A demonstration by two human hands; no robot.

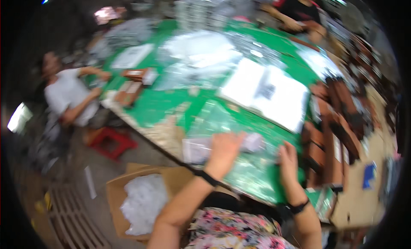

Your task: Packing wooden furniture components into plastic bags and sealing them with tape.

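My left hand lies over a pale, long packet or roll near the table's front edge, its fingers stretched out and blurred. The pale piece shows again to the right of that hand. Around it spreads clear plastic film or a bag, flat on the green tabletop. At the right side of this film my right hand is held up with its fingers stretched and nothing in it. Both wrists wear black bands. Motion blur hides the finer detail.
White paper sheets and clear bags lie farther back. Reddish-brown blocks are stacked at the right. A carton with white plastic stands below left, by a red stool. One person sits left, another at the far right.
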